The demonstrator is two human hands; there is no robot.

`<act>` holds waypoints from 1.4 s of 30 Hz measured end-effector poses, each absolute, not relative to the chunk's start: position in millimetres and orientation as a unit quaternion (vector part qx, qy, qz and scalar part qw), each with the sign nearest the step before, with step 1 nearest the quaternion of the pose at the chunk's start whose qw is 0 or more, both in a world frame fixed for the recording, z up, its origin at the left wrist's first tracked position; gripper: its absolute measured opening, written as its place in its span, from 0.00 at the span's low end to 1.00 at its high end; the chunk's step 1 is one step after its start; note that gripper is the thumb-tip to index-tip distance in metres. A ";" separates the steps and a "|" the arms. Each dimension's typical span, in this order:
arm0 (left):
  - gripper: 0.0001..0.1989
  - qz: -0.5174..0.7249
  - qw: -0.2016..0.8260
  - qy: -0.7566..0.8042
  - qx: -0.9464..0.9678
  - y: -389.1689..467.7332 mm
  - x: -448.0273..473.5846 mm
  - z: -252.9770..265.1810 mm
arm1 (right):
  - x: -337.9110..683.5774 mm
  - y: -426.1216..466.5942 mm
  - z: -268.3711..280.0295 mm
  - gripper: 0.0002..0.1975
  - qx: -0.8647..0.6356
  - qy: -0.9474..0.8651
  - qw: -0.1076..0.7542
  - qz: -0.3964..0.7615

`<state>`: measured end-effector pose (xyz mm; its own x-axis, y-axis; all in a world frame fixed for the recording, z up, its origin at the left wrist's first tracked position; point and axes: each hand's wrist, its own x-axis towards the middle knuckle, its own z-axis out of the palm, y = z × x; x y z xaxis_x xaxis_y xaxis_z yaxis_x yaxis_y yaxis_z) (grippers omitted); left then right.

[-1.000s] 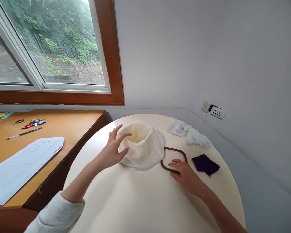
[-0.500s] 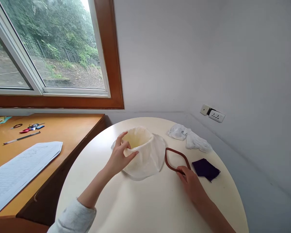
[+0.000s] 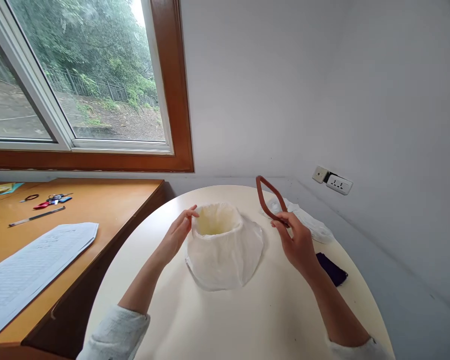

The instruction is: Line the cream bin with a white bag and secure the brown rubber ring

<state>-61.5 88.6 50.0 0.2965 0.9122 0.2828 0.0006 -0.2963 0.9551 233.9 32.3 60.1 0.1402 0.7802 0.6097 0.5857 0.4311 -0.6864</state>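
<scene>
Pinching the ring (image 3: 262, 197) by its near end, between thumb and fingers of the right grip (image 3: 299, 245). Holding it raised over the worktop (image 3: 210, 325), tilted with the far end uppermost, to the right of the bag (image 3: 221, 260) and apart from it, seen partly against the bundle (image 3: 309, 220).

Looks light and fairly stiff, probably smooth; likely to keep its rounded outline rather than sag, but also likely to swivel when pinched at one end only. Best taken by two opposite sides of the band for level, steady handling.

By contrast, expect thinness, softness and some slipperiness from the bag. Stands on the worktop with a round, open mouth, probably propped by something firm inside, and flares into a loose, wrinkled skirt. Best taken lightly at the rim, with pads rather than nails, to avoid creasing or tearing.

Reaching to the left side of that rim with the left grip (image 3: 178, 232), fingers close together and bent inward at the edge; impossible to tell whether pinching the film or merely resting against it. Slanting up from the lower left with the left forearm (image 3: 144, 285); coming in from the lower right with the right forearm (image 3: 330, 300), partly covering the cloth (image 3: 333, 271).
</scene>
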 end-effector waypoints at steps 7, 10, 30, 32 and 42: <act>0.18 0.537 0.577 0.330 0.519 102.4 -34.9 52.7 | 181.2 82.5 74.9 0.08 -0.488 -0.711 0.488 0.133; 0.20 0.514 0.576 0.364 0.521 105.3 -31.1 52.3 | 171.1 89.0 71.9 0.08 -0.500 -0.726 0.442 0.169; 0.42 0.268 0.493 0.387 0.732 103.5 -73.1 54.2 | 180.1 85.8 64.6 0.10 -0.509 -0.721 0.427 0.195; 0.42 0.281 0.483 0.393 0.730 103.7 -74.1 53.7 | 180.0 84.8 65.8 0.10 -0.513 -0.722 0.422 0.195; 0.44 0.311 0.407 0.427 0.745 95.2 -69.2 67.1 | 181.2 84.8 64.4 0.10 -0.517 -0.717 0.427 0.189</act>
